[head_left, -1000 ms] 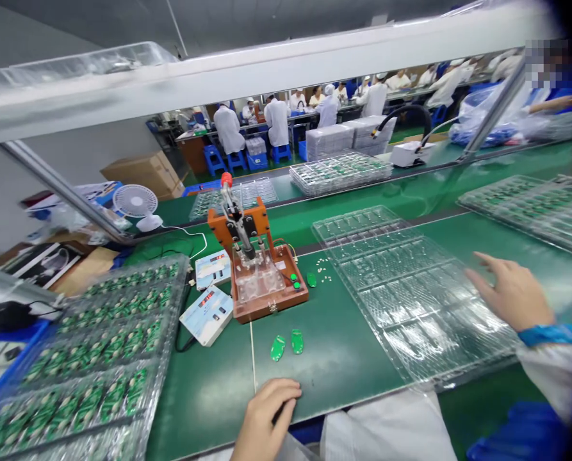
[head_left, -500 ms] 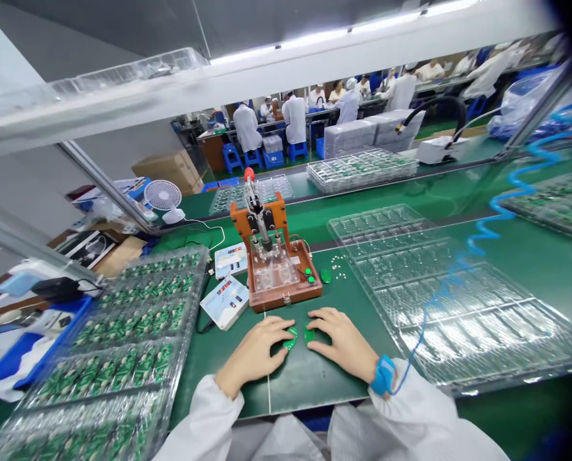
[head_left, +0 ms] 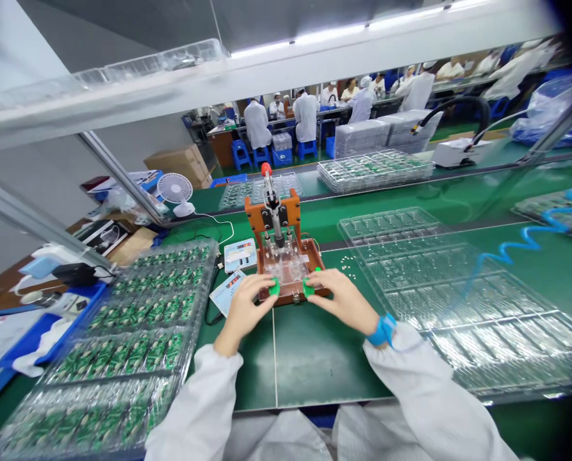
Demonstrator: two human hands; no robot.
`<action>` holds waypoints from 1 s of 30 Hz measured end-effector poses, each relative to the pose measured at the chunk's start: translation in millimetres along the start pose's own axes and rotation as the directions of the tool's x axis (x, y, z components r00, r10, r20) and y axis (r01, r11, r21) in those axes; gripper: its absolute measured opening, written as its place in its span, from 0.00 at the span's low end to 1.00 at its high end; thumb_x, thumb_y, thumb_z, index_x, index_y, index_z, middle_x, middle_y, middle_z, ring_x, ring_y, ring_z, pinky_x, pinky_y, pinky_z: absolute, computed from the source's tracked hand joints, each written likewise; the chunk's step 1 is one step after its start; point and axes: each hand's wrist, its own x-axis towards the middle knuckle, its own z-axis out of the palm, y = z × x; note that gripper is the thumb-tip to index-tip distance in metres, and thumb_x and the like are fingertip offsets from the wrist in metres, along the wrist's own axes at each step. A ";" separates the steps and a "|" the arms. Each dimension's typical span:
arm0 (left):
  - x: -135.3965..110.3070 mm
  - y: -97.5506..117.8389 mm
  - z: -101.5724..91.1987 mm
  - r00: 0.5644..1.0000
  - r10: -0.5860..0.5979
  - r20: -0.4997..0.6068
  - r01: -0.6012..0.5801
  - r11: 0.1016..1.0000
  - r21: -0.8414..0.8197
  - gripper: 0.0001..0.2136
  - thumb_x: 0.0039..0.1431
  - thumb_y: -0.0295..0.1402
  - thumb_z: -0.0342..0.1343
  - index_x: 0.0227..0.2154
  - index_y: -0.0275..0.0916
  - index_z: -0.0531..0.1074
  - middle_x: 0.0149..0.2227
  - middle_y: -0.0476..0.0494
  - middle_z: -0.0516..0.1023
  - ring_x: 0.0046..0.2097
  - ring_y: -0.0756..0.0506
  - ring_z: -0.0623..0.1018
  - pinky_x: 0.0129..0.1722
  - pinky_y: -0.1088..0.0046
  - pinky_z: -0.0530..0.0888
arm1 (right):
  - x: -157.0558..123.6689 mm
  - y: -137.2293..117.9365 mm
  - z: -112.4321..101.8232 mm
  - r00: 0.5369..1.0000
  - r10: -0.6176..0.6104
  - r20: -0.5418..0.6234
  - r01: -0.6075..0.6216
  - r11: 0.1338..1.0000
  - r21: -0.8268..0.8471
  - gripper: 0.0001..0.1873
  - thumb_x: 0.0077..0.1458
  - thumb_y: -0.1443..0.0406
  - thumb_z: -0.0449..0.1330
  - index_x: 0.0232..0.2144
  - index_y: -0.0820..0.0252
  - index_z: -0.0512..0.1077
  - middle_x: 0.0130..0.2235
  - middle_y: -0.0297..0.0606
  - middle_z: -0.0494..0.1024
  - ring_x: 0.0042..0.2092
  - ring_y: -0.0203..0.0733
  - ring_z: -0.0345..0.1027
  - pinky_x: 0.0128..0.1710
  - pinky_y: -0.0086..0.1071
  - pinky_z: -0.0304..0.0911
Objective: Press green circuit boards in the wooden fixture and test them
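One green board is pinched in the left hand; a second green board is pinched in the right hand. Both are held at the front edge of the orange fixture.

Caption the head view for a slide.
Left hand and right hand hold two green boards at the orange fixture.
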 end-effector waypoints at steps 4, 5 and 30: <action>31.4 -24.5 3.0 1.000 0.017 -0.001 -0.017 0.999 0.052 0.09 0.62 0.35 0.61 0.43 0.38 0.79 0.49 0.39 0.81 0.55 0.37 0.76 0.59 0.51 0.71 | 53.5 22.4 6.6 0.996 -0.082 0.020 0.083 0.996 -0.040 0.09 0.60 0.62 0.67 0.43 0.55 0.79 0.48 0.41 0.82 0.52 0.51 0.73 0.57 0.49 0.66; 34.9 -28.6 5.7 1.000 0.021 0.005 -0.021 0.998 0.054 0.08 0.62 0.35 0.62 0.42 0.39 0.79 0.49 0.40 0.81 0.55 0.37 0.76 0.59 0.51 0.71 | 61.3 27.4 10.3 0.995 -0.095 0.027 0.096 0.994 -0.048 0.10 0.58 0.62 0.68 0.43 0.56 0.79 0.48 0.42 0.82 0.52 0.51 0.73 0.56 0.48 0.67; 16.1 -34.7 36.3 0.983 0.101 -0.155 -0.083 0.989 0.119 0.08 0.65 0.34 0.58 0.44 0.41 0.75 0.60 0.37 0.73 0.65 0.35 0.67 0.64 0.47 0.66 | 58.1 33.0 20.2 0.977 -0.212 0.039 0.215 0.966 -0.145 0.11 0.65 0.60 0.61 0.45 0.58 0.79 0.44 0.45 0.81 0.49 0.51 0.69 0.53 0.48 0.66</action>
